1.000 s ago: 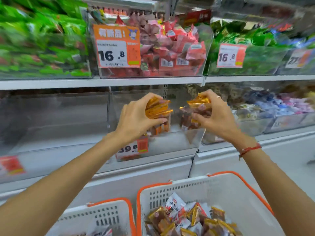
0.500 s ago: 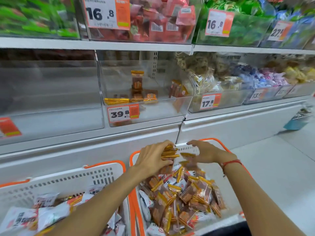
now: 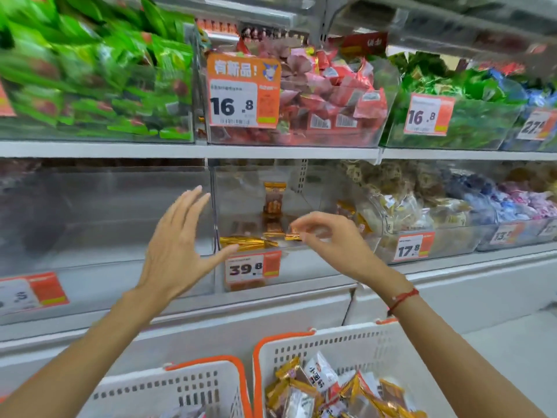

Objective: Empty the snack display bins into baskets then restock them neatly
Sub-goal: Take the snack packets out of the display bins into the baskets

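The clear snack bin [image 3: 301, 267] with the 39.8 price tag [image 3: 252, 268] sits on the middle shelf and holds only a few gold-and-brown snack packets [image 3: 242, 242]; one packet [image 3: 273, 198] stands upright at its back. My left hand [image 3: 177, 242] is raised before the bin's left side, fingers spread, holding nothing. My right hand [image 3: 327, 236] reaches over the bin's front rim with fingers loosely curled, empty. Below, the right white basket [image 3: 346, 345] with orange rim holds several of the same packets [image 3: 304, 387]. The left basket [image 3: 180, 384] stands beside it.
The bin to the left [image 3: 99, 221] looks empty. To the right, a 17.8 bin [image 3: 422, 224] holds wrapped snacks. The upper shelf carries bins of green [image 3: 90, 79], red [image 3: 328, 95] and green [image 3: 467, 110] packets. Grey floor [image 3: 518, 351] lies at right.
Both hands dropped their packets into the right basket and have risen back up to the 39.8 bin, now empty. The view has tilted upward.
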The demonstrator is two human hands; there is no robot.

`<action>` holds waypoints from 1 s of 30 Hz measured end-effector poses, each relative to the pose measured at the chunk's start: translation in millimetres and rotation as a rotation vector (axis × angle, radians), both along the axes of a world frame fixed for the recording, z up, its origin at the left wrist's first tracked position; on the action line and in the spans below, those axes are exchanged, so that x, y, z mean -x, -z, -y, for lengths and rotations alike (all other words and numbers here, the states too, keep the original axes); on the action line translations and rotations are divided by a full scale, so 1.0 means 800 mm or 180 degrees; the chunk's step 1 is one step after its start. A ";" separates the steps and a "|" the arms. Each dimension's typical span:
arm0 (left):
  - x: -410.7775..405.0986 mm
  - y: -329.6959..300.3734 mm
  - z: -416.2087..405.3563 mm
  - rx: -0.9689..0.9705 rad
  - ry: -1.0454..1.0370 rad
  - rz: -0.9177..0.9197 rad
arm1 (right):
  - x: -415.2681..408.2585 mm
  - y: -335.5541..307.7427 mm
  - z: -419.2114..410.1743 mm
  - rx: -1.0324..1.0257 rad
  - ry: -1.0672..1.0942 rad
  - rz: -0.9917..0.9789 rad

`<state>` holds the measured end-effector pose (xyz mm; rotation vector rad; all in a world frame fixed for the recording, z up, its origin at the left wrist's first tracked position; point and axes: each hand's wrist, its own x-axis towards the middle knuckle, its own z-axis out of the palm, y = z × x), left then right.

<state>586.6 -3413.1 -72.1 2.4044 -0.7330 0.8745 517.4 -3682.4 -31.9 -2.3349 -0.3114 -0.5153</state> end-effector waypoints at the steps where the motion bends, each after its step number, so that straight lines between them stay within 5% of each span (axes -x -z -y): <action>1: -0.010 0.000 -0.004 -0.0073 -0.0016 -0.0267 | -0.022 -0.009 -0.013 -0.0046 -0.0138 -0.0093; 4: -0.020 0.007 -0.004 -0.0270 0.0092 -0.0903 | -0.084 -0.022 -0.051 0.0197 -0.0589 -0.1017; 7: -0.021 0.019 0.000 -0.0570 -0.0012 -0.0754 | -0.130 -0.014 -0.072 0.0661 -0.0944 -0.2332; 10: -0.023 0.021 0.002 -0.0598 -0.0124 -0.0637 | -0.156 -0.002 -0.067 0.0920 -0.1238 -0.2987; 14: -0.024 0.022 0.005 -0.0632 -0.0186 -0.0600 | -0.173 0.003 -0.053 0.0626 -0.1028 -0.2378; 21: -0.025 0.025 0.005 -0.0532 -0.0194 -0.0627 | -0.194 0.016 -0.080 0.1558 -0.0854 -0.2204; 30: -0.018 0.017 0.005 -0.0618 -0.0284 -0.0768 | -0.170 0.049 -0.063 0.0759 -0.0374 -0.1346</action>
